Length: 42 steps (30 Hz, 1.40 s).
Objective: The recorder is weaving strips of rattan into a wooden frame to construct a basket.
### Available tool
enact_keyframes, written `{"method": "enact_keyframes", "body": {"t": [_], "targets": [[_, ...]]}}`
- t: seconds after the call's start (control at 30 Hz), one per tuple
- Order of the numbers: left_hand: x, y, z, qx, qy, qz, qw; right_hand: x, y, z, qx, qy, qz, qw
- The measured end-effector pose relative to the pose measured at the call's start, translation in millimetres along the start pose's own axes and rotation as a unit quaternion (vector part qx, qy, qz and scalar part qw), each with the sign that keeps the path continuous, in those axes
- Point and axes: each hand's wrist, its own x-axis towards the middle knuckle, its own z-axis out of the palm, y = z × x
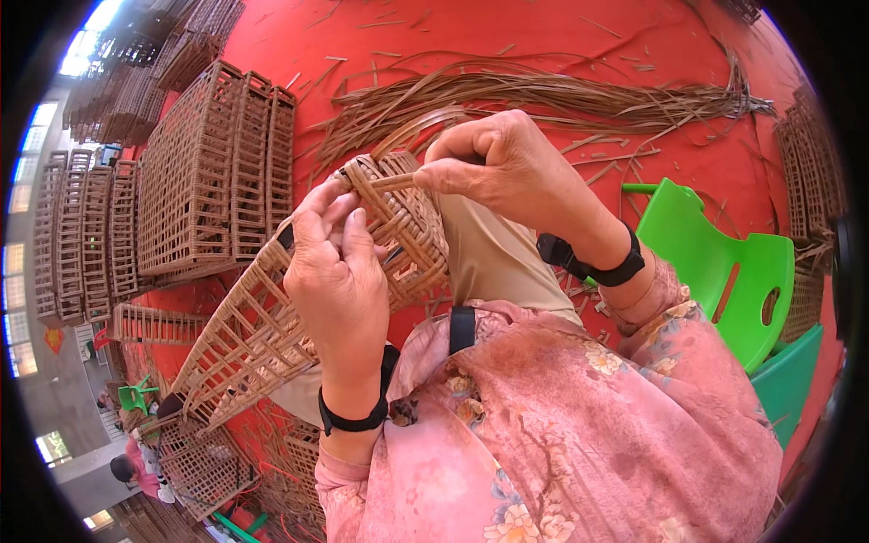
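Across my lap lies a woven wicker basket (246, 330) with open lattice sides, one corner raised toward my hands. My right hand (502, 167) pinches a flat brown weaving strip (395, 182) between thumb and fingers. One end of that strip meets the basket's corner, where the weave is dense. My left hand (339, 262) is at the same corner, its fingers curled against the rim and the thumb raised near them. Whether its fingertips also grip a strip is hidden. Another strip loops up behind the corner, past my right hand.
A bundle of long loose strips (543, 90) lies on the red floor covering (299, 45), with short scraps scattered about. Stacked wicker baskets (190, 172) stand at the left. A green plastic chair (706, 262) is close by on the right. Another person (140, 466) sits far at lower left.
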Motion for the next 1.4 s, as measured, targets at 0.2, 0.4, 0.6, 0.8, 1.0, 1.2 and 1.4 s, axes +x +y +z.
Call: {"method": "enact_keyframes", "body": {"t": [0.2,0.4,0.6,0.8,1.0,1.2,1.4], "targets": [[-4.1,2.6,6.2,-0.010,0.015,0.012,1.000,12.0,7.6,2.6,0.020,-0.045,-0.018,0.999],[-8.4,-2.7,6.6,-0.004,0.036,0.013,0.999,16.7,3.4,0.8,0.012,-0.095,-0.017,0.995],[-2.0,-6.7,8.2,-0.052,0.037,-0.018,0.998,9.7,9.0,18.8,0.010,-0.021,-0.035,0.999],[4.3,-6.3,15.8,0.061,0.029,0.063,0.996,-11.9,9.0,19.9,-0.233,0.131,-0.136,0.954],[-12.3,10.0,3.8,-0.034,0.095,0.031,0.994,8.6,10.8,47.5,0.041,0.013,-0.087,0.995],[0.9,5.5,-7.2,0.019,0.046,0.070,0.996,20.5,10.0,56.7,-0.115,0.072,-0.083,0.987],[21.2,-2.2,-8.1,0.016,0.048,0.102,0.994,55.2,31.0,67.0,-0.121,0.066,-0.116,0.984]]}}
